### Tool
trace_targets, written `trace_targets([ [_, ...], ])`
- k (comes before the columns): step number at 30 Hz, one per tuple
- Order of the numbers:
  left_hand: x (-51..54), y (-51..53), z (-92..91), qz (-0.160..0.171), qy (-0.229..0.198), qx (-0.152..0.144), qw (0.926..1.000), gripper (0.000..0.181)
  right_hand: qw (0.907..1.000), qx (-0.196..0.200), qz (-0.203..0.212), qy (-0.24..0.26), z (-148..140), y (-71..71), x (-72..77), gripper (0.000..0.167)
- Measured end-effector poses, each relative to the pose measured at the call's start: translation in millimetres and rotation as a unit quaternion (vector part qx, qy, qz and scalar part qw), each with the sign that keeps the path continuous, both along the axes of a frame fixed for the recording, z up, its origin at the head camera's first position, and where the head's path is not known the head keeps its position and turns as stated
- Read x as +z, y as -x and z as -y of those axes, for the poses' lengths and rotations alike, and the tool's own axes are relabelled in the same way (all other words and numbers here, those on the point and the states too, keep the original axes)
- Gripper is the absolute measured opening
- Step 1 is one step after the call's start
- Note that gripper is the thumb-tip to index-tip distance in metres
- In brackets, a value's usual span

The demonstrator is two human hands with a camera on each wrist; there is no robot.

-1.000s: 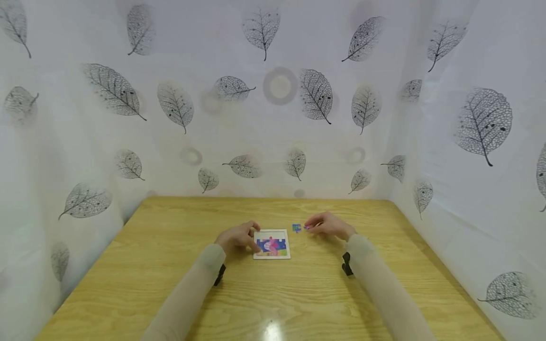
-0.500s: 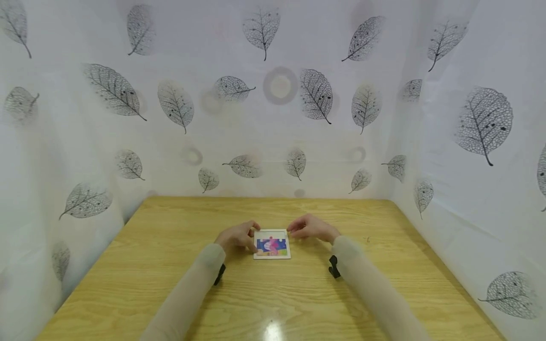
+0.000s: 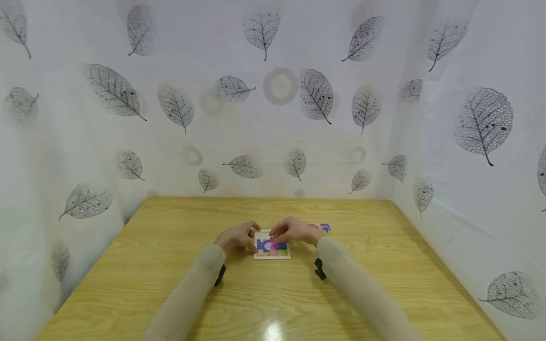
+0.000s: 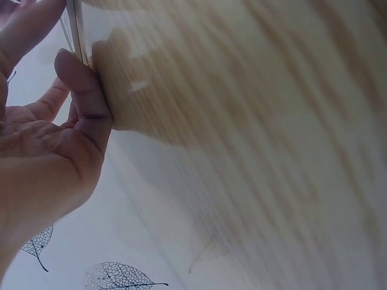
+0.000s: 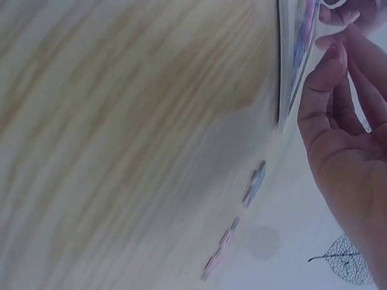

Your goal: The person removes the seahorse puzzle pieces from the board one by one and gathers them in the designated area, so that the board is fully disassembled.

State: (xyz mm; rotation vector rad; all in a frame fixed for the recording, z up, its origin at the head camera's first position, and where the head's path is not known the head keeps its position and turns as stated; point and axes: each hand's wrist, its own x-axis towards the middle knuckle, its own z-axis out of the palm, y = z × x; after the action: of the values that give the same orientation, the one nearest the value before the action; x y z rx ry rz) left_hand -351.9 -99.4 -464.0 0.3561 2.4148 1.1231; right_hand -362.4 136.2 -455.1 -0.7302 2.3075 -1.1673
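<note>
A small white-framed jigsaw puzzle tray [image 3: 272, 258] lies on the wooden table, its lower part filled with a blue, pink and green picture. My left hand [image 3: 236, 237] holds the tray's left side, with thumb and fingers bent around that edge. In the left wrist view, the fingers [image 4: 81, 84] touch the tray's thin edge. Over the upper part of the tray is my right hand [image 3: 294, 230], thumb and forefinger pinched together. In the right wrist view those fingertips [image 5: 332, 57] meet beside the tray; the puzzle piece between them is mostly hidden.
Loose puzzle pieces lie right of the tray, partly behind the right hand: a pink piece [image 3: 313, 225] and a purple-blue piece [image 3: 325, 227]. The yellow wooden table [image 3: 264, 293] ends at a white curtain [image 3: 273, 128] printed with leaves, behind and on both sides.
My right hand has moved left from the loose pieces to above the tray, uncovering pieces on the right. The left hand and the tray have stayed in place.
</note>
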Motion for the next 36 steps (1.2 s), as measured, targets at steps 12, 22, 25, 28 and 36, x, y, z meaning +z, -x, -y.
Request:
trace_targets([
  [12,-1.6,0.1,0.5,-0.01,-0.006,-0.013,0.9999,0.072,0.9993,0.008,-0.027,-0.024,15.1,-0.3,0.5,0.029],
  [22,-0.8,-1.3,1.0,0.004,-0.009,-0.003,0.9999,0.069,0.9987,0.012,-0.021,-0.044,28.9,-1.1,-0.8,0.038],
  [25,-1.0,-1.8,0.9,0.006,-0.007,-0.003,1.0,0.068,0.9988,0.016,-0.02,-0.042,31.1,-0.9,-2.8,0.038],
  [28,-0.7,-1.9,0.5,0.003,-0.005,-0.005,1.0,0.069,0.9983,0.02,-0.025,-0.049,31.8,-1.0,-3.4,0.038],
  [36,3.3,-4.0,0.7,0.007,-0.011,-0.004,0.9999,0.069,0.9955,0.041,-0.047,-0.07,34.2,-0.8,-4.6,0.037],
])
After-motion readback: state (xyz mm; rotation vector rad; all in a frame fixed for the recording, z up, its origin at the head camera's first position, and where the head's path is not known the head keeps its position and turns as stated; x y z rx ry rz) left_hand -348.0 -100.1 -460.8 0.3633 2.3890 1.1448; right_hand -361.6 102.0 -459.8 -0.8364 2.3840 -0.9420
